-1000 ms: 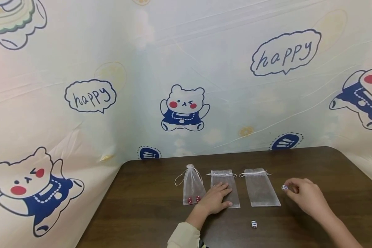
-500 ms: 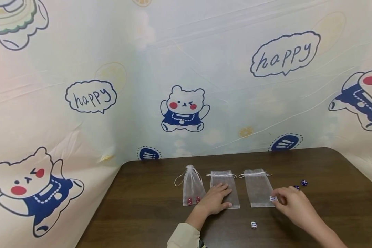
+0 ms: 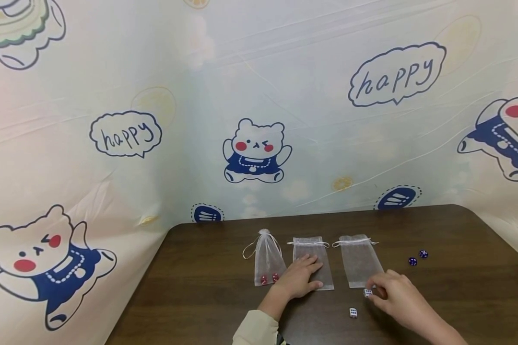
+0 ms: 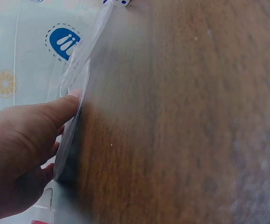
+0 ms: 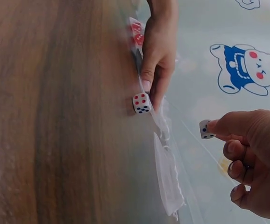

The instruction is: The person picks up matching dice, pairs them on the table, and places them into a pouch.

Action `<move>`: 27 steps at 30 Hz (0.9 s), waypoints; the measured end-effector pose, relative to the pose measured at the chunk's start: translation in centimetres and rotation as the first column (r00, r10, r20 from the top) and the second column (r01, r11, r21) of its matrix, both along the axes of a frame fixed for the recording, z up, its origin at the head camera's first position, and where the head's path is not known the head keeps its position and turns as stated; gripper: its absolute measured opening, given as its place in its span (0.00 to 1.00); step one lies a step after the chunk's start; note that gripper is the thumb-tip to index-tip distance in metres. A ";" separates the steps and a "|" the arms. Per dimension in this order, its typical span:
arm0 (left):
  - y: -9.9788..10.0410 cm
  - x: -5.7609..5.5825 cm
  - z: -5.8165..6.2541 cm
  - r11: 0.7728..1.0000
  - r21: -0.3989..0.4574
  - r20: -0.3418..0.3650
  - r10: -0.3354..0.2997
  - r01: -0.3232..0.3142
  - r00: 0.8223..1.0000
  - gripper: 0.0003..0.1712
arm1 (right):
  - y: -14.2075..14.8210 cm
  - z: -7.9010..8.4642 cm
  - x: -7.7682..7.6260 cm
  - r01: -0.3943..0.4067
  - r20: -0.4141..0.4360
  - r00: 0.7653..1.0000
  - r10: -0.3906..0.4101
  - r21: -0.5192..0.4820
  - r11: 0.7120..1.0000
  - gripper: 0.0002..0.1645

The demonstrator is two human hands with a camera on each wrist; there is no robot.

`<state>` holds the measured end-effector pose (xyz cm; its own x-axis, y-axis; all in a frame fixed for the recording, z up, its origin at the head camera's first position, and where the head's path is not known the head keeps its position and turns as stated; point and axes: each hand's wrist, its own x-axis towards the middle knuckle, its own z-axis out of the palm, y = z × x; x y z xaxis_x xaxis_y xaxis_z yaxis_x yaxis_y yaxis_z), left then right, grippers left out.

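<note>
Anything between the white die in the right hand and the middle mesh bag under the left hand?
Nothing visible: bare table separates the held white die in the right hand from the middle bag, which lies flat under the left hand.

table [image 3: 457, 287]: dark wood grain, smooth, faint sheen | pouches [image 3: 360, 261]: sheer white gauzy cloth, thin ribbon drawstrings | dice [image 3: 353, 312]: glossy hard plastic | backdrop [image 3: 285, 72]: printed sheet, creased, slight gloss

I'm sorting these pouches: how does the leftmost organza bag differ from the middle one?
The leftmost bag is cinched shut at its neck and holds two red dice; the middle bag lies flat, uncinched and looks empty. The left hand rests on the middle bag, not plainly on the leftmost. Both are sheer white drawstring pouches on the table.
</note>
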<state>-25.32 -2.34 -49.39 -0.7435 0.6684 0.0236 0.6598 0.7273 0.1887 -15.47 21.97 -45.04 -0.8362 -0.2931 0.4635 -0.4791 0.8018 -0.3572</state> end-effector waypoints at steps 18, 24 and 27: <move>0.0 -0.1 -0.3 1.000 -0.011 -0.005 0.012 -0.012 1.000 0.30 | -0.4 -1.0 0.0 -0.157 0.289 0.947 0.140 0.036 0.987 0.15; 0.1 -0.2 -0.4 1.000 -0.016 -0.006 0.014 -0.014 1.000 0.30 | -0.4 -1.5 0.0 -0.137 0.283 0.952 0.118 0.051 0.989 0.16; 0.1 -0.2 -0.4 1.000 -0.020 -0.005 0.012 -0.013 1.000 0.30 | -0.3 -1.8 0.0 -0.145 0.303 0.945 0.124 0.048 0.988 0.15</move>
